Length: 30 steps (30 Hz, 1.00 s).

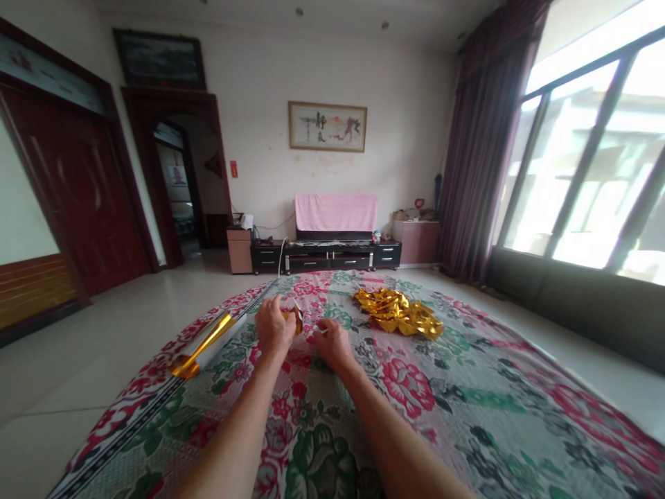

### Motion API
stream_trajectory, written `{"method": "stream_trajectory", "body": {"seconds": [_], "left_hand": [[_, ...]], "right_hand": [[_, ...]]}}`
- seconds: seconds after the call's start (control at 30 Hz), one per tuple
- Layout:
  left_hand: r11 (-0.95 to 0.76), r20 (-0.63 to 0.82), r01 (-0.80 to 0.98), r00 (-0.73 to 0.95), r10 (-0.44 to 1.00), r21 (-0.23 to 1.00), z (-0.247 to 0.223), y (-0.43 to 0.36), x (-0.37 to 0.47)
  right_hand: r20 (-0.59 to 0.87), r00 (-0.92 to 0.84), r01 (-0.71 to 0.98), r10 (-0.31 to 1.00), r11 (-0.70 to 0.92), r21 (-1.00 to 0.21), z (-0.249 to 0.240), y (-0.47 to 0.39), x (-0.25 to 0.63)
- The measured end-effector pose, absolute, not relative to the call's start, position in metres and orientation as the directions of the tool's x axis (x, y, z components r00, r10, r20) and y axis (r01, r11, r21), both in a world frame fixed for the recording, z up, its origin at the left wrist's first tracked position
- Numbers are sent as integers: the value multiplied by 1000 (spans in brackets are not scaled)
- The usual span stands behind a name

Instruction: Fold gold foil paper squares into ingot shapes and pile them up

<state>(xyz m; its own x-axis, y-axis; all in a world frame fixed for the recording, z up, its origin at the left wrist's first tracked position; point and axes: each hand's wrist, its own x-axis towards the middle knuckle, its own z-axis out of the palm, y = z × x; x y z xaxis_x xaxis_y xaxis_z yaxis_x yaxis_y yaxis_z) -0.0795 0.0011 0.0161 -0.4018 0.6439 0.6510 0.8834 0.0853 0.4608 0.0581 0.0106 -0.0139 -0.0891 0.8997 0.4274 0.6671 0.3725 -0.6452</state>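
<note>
Shiny floor point(62, 395) lies far left of both hands, past the striped edge of a big flowery cloth point(322, 461). Near that edge, left of the left hand point(273, 324), is a gold roll point(208, 339). The left hand holds a small gold piece point(298, 319) that pokes out on its right side. After a little gap comes the right hand point(335, 343), finger and thumb close together by a small white bit point(323, 331); I cannot tell if they grip it. Farther right and ahead sits a crumpled gold pile point(399, 313), with room around it. The cloth's right edge is well away from the right hand.
</note>
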Motion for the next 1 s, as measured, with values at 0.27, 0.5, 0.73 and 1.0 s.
{"method": "stream_trajectory", "body": {"seconds": [0.27, 0.5, 0.73, 1.0], "left_hand": [[283, 396, 847, -473, 787, 449, -9, 7, -91], [297, 359, 884, -425, 831, 360, -11, 4, -83], [324, 312, 856, -461, 831, 402, -9, 1, -79], [307, 336, 861, -452, 826, 405, -15, 6, -83]], "right_hand": [[426, -139, 736, 894, 381, -560, -17, 12, 36], [367, -45, 766, 929, 268, -585, -13, 13, 32], [367, -15, 798, 930, 232, -556, -15, 16, 37], [362, -52, 798, 931, 256, -545, -17, 15, 37]]}}
